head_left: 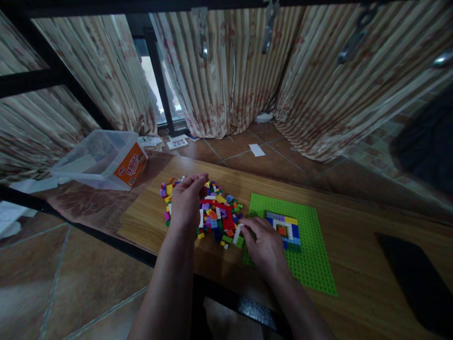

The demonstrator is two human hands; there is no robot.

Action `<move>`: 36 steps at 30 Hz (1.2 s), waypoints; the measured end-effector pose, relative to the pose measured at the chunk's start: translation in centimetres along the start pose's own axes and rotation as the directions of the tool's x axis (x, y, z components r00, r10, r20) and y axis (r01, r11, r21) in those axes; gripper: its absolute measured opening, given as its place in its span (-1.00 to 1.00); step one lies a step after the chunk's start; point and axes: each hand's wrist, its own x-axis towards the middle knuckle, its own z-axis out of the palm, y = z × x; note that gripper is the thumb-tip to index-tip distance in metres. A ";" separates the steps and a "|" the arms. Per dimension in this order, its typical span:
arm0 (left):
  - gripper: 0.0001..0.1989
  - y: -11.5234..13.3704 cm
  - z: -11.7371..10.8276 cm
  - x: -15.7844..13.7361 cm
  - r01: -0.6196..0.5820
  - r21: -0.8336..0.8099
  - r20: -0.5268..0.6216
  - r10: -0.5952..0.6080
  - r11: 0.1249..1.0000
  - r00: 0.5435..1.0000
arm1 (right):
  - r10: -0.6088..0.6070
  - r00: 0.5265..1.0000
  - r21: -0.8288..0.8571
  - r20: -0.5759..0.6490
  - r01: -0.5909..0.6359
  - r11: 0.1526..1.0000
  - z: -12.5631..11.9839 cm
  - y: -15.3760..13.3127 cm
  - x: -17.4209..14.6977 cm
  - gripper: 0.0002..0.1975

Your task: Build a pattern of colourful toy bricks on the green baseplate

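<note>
My left hand [188, 198] is over a pile of loose toy bricks [214, 222], its thumb and fingers pinched together. What they hold, if anything, is too small to make out. At the pile's right edge, the fingertips of my right hand [264, 242] close on one end of a long white brick [237, 233]. Partly beneath that hand lies a green baseplate [311, 255]. A square build of blue, white, yellow and purple bricks [295, 231] sits on the plate, with an orange brick [281, 230] in its middle. My right hand covers the build's left side.
A clear plastic box [88, 163] with an orange label stands at the table's left end. On the right lies a flat black object [414, 278]. The wooden table [354, 245] has a dark front edge. Striped curtains [230, 71] hang behind, and a white paper [256, 150] lies on the floor.
</note>
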 end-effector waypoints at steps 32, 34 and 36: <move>-0.70 -3.2 1.4 -1.6 -0.741 0.649 0.732 0.122 0.175 0.670 | 0.043 0.981 0.015 -0.188 -0.041 0.999 -0.9 0.7 0.9 -0.77; -0.73 -4.0 1.8 -1.9 -0.766 0.637 0.761 0.087 0.084 0.643 | 0.056 0.978 0.025 -0.201 -0.052 0.998 -1.2 0.9 1.0 -0.77; -0.78 -4.7 2.1 -2.1 -0.764 0.645 0.763 0.063 0.010 0.644 | 0.074 0.974 0.046 -0.213 -0.066 0.997 -1.5 1.0 1.0 -0.76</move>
